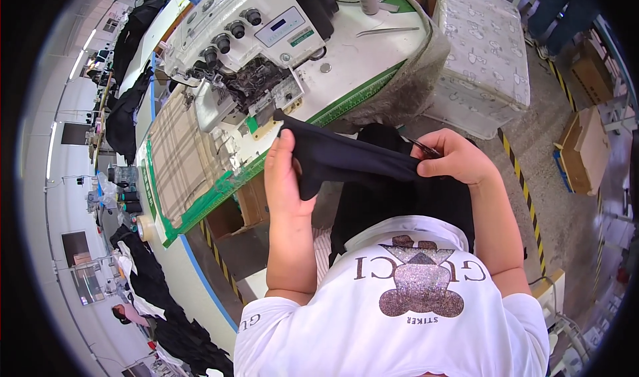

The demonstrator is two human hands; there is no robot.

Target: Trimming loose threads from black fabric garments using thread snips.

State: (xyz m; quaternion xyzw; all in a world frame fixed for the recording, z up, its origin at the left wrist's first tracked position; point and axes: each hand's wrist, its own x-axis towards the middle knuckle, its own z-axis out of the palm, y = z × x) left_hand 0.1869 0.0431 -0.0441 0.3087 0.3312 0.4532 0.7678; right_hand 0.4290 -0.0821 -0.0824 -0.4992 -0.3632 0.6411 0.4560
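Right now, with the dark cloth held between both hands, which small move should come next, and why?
I would perhaps tilt the small dark tool so its tip points clear of the dark cloth, before pulling. The right hand grips the tool together with one end of the cloth, and the tip appears close to it, while the left hand holds the other end.

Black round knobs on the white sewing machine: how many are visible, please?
4: first knob by the display; the second, third and fourth step down leftward. Others may be hidden.
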